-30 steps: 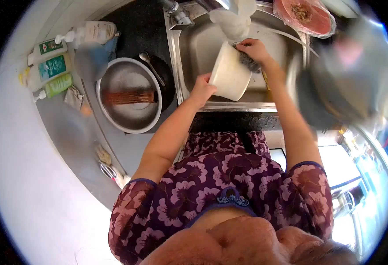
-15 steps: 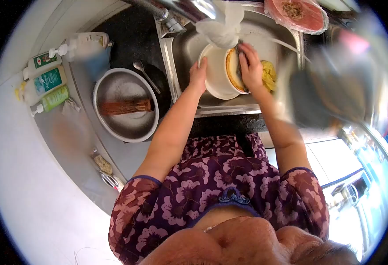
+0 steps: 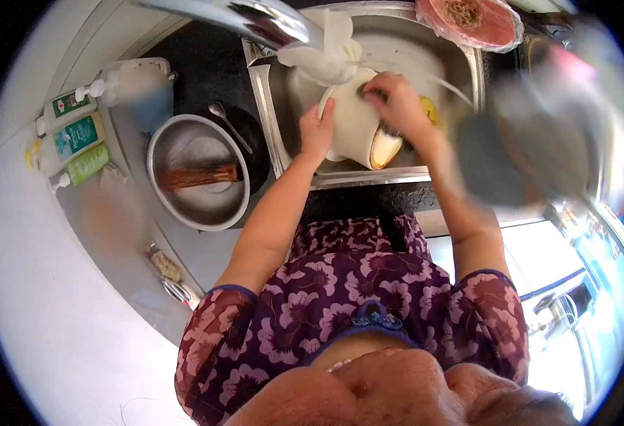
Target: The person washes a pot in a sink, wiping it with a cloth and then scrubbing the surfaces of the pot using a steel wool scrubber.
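Observation:
A white pot (image 3: 354, 131) with a brown-stained bottom edge lies tilted on its side in the steel sink (image 3: 397, 44). My left hand (image 3: 317, 129) grips its rim, thumb on one face and the fingers hidden behind. Against the pot's outer wall, my right hand (image 3: 399, 106) is closed around a dark scouring pad (image 3: 366, 91), only partly visible past the fingers. Just beyond the right wrist, a yellow cloth (image 3: 430, 110) shows in the sink, partly covered by the arm.
Overhead, a metal faucet (image 3: 255, 25) ends in a whitish wrap (image 3: 326, 57). Left of the sink stand a grey basin (image 3: 197, 149) holding a brown bundle (image 3: 202, 176), a spoon (image 3: 230, 126) and several bottles (image 3: 77, 135). A plastic-wrapped pink dish (image 3: 471, 28) sits behind; something blurred hangs close at right.
The pot has turned, its stained bottom now facing more toward me. My right hand has moved up and left with the scouring pad along the wall. My left hand keeps its hold.

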A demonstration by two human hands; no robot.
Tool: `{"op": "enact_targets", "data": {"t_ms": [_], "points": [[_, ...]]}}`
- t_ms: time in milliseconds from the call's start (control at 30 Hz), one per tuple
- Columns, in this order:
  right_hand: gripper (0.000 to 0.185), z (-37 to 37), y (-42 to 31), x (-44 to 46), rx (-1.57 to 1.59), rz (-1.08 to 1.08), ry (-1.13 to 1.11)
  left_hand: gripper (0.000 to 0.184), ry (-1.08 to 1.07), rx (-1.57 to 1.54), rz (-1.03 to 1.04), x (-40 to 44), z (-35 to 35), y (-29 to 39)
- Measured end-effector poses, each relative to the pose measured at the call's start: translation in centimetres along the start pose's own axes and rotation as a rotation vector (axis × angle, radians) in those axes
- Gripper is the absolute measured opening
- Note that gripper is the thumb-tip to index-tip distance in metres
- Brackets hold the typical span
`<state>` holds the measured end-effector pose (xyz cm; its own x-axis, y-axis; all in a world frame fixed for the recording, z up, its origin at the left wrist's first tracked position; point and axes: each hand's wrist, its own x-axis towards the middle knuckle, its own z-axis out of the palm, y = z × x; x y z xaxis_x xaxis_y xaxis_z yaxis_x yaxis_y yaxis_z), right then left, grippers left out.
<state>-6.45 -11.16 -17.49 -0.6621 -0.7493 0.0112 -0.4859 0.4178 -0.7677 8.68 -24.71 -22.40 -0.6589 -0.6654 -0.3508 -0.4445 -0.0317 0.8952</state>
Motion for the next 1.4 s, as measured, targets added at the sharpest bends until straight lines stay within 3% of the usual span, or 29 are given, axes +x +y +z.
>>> {"op": "enact_targets", "data": {"t_ms": [67,167,200,267,367,467,533,600,667,700,833,967,1100,1133,1200,1300,1333,1400], "points": [[0.014,-2.0,1.9,2.6,0.374,0.684,-0.289,0.038,0.019,0.067,0.019,0.0,0.0,-0.2],[0.016,-0.2,1.8,1.4,0.038,0.276,-0.092,0.039,0.030,0.060,0.043,0.1,0.2,-0.1],[0.017,0.4,1.6,0.8,-0.009,-0.022,-0.075,0.040,0.035,0.011,0.040,-0.3,0.5,0.2],[0.019,0.3,-0.1,0.5,-0.102,-0.256,-0.057,0.041,0.022,0.011,0.043,-0.4,0.4,0.3],[0.020,-1.5,3.6,3.3,0.206,0.412,-0.324,0.041,-0.003,0.107,0.067,-0.3,0.3,0.4],[0.021,-1.6,2.3,2.9,0.060,0.327,-0.283,0.041,-0.005,0.100,0.072,0.1,0.5,0.4],[0.019,-0.5,0.1,1.8,0.058,-0.125,-0.282,0.041,-0.035,0.042,0.036,0.0,0.1,0.5],[0.018,0.5,2.3,2.3,0.249,0.048,-0.276,0.041,-0.044,0.034,-0.002,0.0,0.2,-0.2],[0.017,-1.2,5.9,3.8,0.215,0.428,-0.334,0.040,-0.034,0.070,0.010,0.2,0.3,-0.1],[0.018,-0.7,7.6,3.4,0.480,0.581,-0.389,0.040,-0.023,0.112,0.035,0.1,0.2,0.4],[0.018,-0.5,0.0,1.9,0.078,-0.118,-0.293,0.039,-0.047,-0.021,0.004,-0.2,0.4,1.2],[0.018,-1.9,4.7,4.0,0.365,0.430,-0.394,0.040,-0.058,0.083,0.030,0.0,0.4,0.3],[0.018,-0.3,2.5,2.8,0.110,-0.030,-0.308,0.042,-0.082,0.093,-0.008,-0.3,0.1,0.8],[0.018,-0.7,0.4,2.6,0.110,0.005,-0.336,0.043,-0.089,0.059,-0.013,-0.4,0.1,0.8],[0.018,-0.9,3.8,3.8,0.312,0.231,-0.378,0.042,-0.046,0.101,0.033,-0.8,0.4,1.1],[0.019,-1.0,6.1,3.8,0.108,0.301,-0.308,0.043,0.004,0.144,0.122,-0.4,0.5,1.1],[0.019,-0.5,5.0,3.2,0.132,0.175,-0.248,0.043,0.020,0.154,0.144,-0.3,0.6,1.0],[0.017,-0.7,0.1,2.2,0.055,-0.192,-0.331,0.044,-0.079,0.133,0.009,-0.4,0.0,0.6]]}}
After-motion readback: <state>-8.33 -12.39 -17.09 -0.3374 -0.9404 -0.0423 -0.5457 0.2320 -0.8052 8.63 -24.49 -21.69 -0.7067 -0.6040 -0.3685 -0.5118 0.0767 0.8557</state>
